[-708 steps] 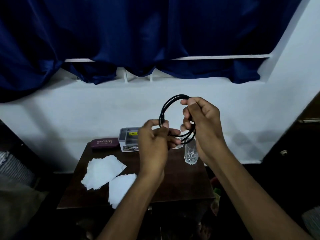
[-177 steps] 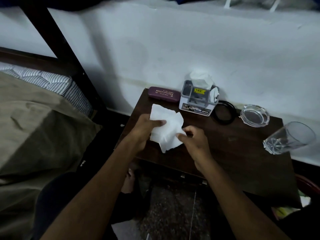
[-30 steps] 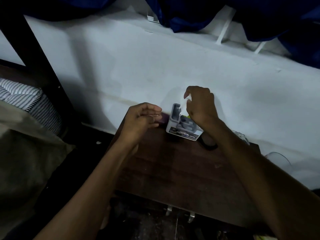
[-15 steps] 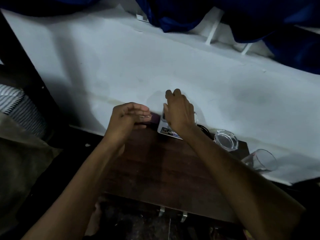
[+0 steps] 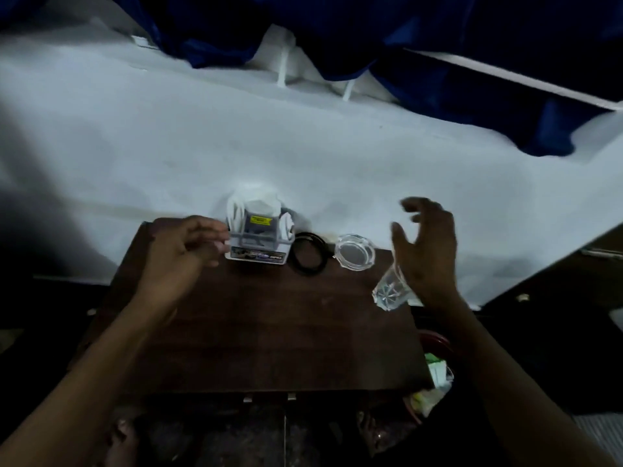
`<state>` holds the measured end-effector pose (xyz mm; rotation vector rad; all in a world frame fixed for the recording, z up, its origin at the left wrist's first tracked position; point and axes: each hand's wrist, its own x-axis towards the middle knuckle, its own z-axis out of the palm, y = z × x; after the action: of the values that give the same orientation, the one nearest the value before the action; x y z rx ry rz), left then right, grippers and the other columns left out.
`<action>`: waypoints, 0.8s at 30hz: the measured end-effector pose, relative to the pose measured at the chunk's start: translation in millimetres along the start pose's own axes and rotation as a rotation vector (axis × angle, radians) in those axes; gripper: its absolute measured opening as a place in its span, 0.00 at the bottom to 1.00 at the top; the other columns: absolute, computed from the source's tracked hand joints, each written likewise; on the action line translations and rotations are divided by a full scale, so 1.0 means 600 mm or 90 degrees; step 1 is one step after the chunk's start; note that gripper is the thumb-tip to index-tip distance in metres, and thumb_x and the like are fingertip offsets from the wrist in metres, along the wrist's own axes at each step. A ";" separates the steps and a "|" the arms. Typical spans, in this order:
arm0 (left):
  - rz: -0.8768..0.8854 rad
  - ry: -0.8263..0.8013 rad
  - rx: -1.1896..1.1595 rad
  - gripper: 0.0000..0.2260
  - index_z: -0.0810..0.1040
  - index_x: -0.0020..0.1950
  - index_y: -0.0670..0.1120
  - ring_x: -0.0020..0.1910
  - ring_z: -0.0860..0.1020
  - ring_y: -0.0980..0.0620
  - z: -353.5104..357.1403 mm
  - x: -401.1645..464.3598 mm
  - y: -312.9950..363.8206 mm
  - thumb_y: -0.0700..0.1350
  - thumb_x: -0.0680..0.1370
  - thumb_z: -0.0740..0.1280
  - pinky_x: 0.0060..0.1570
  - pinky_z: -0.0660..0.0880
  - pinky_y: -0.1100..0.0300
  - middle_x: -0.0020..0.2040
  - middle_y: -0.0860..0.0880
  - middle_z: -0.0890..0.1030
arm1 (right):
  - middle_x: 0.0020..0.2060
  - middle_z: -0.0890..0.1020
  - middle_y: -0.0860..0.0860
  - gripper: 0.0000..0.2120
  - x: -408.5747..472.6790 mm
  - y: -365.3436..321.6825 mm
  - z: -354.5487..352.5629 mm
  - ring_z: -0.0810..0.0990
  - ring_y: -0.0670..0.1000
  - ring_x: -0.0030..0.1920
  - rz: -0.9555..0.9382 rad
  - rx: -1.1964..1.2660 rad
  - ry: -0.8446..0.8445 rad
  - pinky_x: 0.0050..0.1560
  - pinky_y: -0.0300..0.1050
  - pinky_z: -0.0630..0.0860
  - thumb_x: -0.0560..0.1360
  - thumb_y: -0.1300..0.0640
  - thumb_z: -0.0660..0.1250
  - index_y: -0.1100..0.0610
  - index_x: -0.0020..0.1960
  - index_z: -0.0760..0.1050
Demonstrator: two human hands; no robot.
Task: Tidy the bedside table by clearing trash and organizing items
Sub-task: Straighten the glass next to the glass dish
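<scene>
On the dark wooden bedside table (image 5: 263, 332), a small white and grey organizer box (image 5: 258, 246) stands at the back with white tissues (image 5: 256, 200) stuffed in it. To its right lie a coiled black cable (image 5: 308, 252) and a clear glass ashtray (image 5: 354, 251). A drinking glass (image 5: 387, 293) stands at the right edge. My right hand (image 5: 426, 251) hovers over the glass with spread fingers, holding nothing. My left hand (image 5: 182, 251) is blurred, its fingers curled against the box's left side. What lies under it is hidden.
A white wall runs right behind the table, with blue curtains (image 5: 371, 35) above. A red-rimmed bin (image 5: 435, 340) holding crumpled paper (image 5: 436, 375) sits on the floor by the table's front right corner. The floor in front is dark.
My right hand left the organizer box and swung right, opening over the drinking glass. The tissues now stick out of the box. My left hand stayed beside the box.
</scene>
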<state>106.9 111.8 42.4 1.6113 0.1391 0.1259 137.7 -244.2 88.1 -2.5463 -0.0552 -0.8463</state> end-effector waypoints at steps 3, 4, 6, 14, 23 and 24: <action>0.003 -0.046 0.037 0.11 0.83 0.55 0.43 0.54 0.86 0.46 0.067 -0.022 -0.020 0.30 0.77 0.73 0.47 0.82 0.54 0.51 0.45 0.88 | 0.61 0.80 0.60 0.25 -0.043 0.124 -0.067 0.79 0.62 0.60 0.186 -0.003 -0.073 0.57 0.51 0.73 0.70 0.67 0.68 0.62 0.67 0.74; 0.004 -0.062 0.048 0.12 0.83 0.54 0.44 0.54 0.86 0.46 0.098 -0.031 -0.028 0.30 0.75 0.74 0.48 0.81 0.54 0.50 0.46 0.88 | 0.62 0.79 0.62 0.26 -0.059 0.152 -0.076 0.79 0.63 0.62 0.246 0.001 -0.106 0.57 0.52 0.73 0.69 0.68 0.68 0.64 0.68 0.72; -0.002 -0.103 0.069 0.16 0.82 0.55 0.45 0.53 0.86 0.45 0.167 -0.046 -0.043 0.29 0.72 0.76 0.51 0.80 0.55 0.50 0.45 0.88 | 0.66 0.77 0.63 0.29 -0.088 0.182 -0.068 0.78 0.64 0.64 0.346 0.028 -0.187 0.59 0.52 0.74 0.71 0.70 0.71 0.66 0.70 0.68; -0.002 -0.236 0.128 0.35 0.74 0.73 0.48 0.56 0.81 0.56 0.461 -0.076 -0.032 0.42 0.68 0.83 0.51 0.76 0.66 0.58 0.55 0.80 | 0.63 0.78 0.50 0.46 -0.137 0.180 -0.009 0.78 0.54 0.62 0.373 0.244 -0.294 0.61 0.51 0.78 0.62 0.46 0.80 0.58 0.73 0.66; 0.042 -0.153 0.189 0.23 0.81 0.60 0.51 0.54 0.84 0.53 0.523 -0.045 -0.040 0.49 0.66 0.79 0.55 0.82 0.50 0.53 0.54 0.86 | 0.50 0.84 0.46 0.24 -0.121 0.170 0.028 0.84 0.54 0.52 0.310 0.262 -0.194 0.42 0.32 0.73 0.68 0.56 0.68 0.54 0.64 0.75; 0.050 -0.149 0.192 0.24 0.81 0.61 0.50 0.54 0.83 0.52 0.522 -0.038 -0.034 0.49 0.66 0.79 0.55 0.82 0.51 0.54 0.53 0.86 | 0.50 0.84 0.47 0.23 -0.113 0.167 0.029 0.84 0.54 0.52 0.306 0.259 -0.188 0.43 0.35 0.74 0.69 0.58 0.70 0.54 0.64 0.76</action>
<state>136.3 -199.6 7.9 1.9200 -0.0912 -0.0261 110.3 -319.6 -4.1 -2.1409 0.2571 -0.2403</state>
